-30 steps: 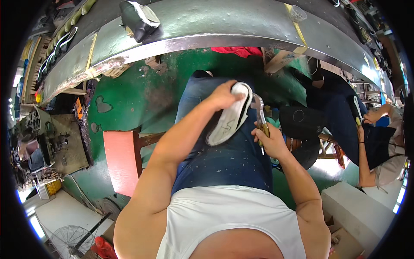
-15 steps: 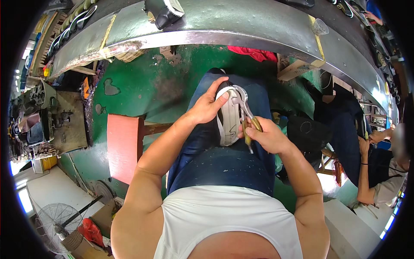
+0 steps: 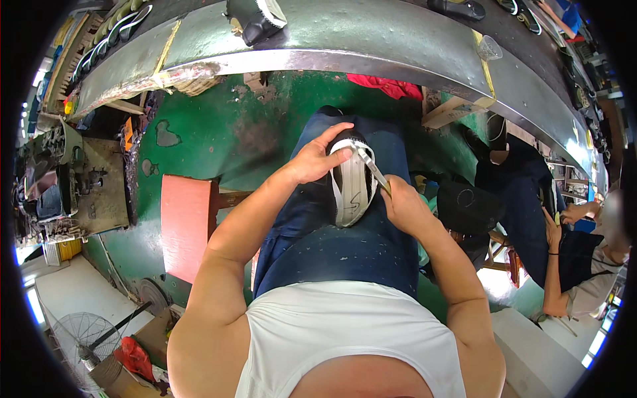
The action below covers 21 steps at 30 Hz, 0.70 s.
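A shoe (image 3: 352,192) lies sole up across my thighs, its toe end pointing away from me. Its pale bottom bears a dark squiggle near the heel, and a white strip runs around the edge. My left hand (image 3: 313,161) grips the toe end, with the thumb pressed on the bottom and a finger stretched along the far side. Metal pincers (image 3: 373,168) are held in my right hand (image 3: 403,209). Their head meets the white strip near my left thumb; the exact bite is too small to make out. My right fingers cover most of the handles.
Ahead runs a metal-topped bench (image 3: 371,43) carrying a black shoe (image 3: 255,23) and a clear cup (image 3: 490,48). A pink board (image 3: 188,225) stands at my left, beyond it a machine (image 3: 56,176) and a fan (image 3: 79,341). Another person (image 3: 580,265) works at the right.
The pincers have turned, their head now closer to the toe edge near my left thumb. My right hand has rolled over the handles. The shoe has tilted slightly; my left hand keeps its grip.
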Tool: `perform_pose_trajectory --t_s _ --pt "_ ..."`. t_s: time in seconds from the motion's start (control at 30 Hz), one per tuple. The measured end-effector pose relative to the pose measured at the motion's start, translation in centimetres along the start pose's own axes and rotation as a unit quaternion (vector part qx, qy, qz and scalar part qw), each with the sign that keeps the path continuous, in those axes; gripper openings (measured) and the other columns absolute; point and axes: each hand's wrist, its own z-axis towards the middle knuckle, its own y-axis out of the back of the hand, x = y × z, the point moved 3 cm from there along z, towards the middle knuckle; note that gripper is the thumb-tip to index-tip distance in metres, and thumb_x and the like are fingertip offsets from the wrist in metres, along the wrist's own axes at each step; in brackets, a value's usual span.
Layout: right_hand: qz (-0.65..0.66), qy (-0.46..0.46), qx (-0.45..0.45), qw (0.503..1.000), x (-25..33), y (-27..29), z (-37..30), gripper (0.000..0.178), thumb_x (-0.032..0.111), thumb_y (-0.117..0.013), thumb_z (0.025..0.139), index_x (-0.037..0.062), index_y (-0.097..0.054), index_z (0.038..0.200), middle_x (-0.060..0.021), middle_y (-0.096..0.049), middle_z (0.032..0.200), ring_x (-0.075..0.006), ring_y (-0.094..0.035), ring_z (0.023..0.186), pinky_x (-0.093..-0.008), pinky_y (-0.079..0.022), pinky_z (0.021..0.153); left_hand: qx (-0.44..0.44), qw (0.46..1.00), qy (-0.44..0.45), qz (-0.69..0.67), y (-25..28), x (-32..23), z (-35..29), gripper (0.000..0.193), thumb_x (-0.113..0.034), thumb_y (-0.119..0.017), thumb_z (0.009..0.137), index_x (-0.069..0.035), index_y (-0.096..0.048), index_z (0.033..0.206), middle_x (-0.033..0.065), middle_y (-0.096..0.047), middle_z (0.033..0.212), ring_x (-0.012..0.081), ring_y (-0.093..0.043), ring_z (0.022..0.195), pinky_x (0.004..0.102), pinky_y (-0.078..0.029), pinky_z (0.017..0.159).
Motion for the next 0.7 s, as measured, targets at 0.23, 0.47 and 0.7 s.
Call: perform_pose_trajectory --t_s 0.23,0.47,0.7 --pt "-0.035 -0.039 0.057 0.997 -1.4 2.5 -0.6 0.019 0.011 -0.061 0.092 -0.0011 -0.057 0.106 -0.0237 -0.067 0.092 -0.0384 -0.068 0.078 -0.045 -0.054 0.07 -0.068 0.995 0.078 0.016 -2.0 0.1 1.8 0.041 -0.017 -0.062 0.098 -0.012 -0.055 0.138 0.0026 -0.062 0.12 0.0108 -0.056 0.107 0.0282 -0.046 0.095" --pt "0.184 -0.087 0.024 0.979 0.0 3.4 1.0 0.027 0.026 -0.055 0.098 -0.0011 -0.057 0.098 -0.0093 -0.064 0.071 -0.0201 -0.064 0.064 -0.0353 -0.05 0.062 -0.025 0.995 0.09 0.037 -1.8 1.6 3.4 0.046 -0.013 -0.063 0.097 -0.012 -0.052 0.142 0.0071 -0.064 0.118 0.0131 -0.061 0.1 0.0289 -0.052 0.089" --pt "0.141 -0.096 -0.011 0.985 -4.0 -0.4 -0.9 0.024 0.024 -0.058 0.099 0.0004 -0.059 0.1 -0.0089 -0.066 0.074 -0.0214 -0.066 0.065 -0.0347 -0.051 0.065 -0.087 0.958 0.129 0.242 -3.6 4.6 -0.9 0.061 -0.021 -0.049 0.094 -0.004 -0.034 0.151 0.0299 -0.059 0.129 0.0435 -0.056 0.123 0.0435 -0.044 0.104"
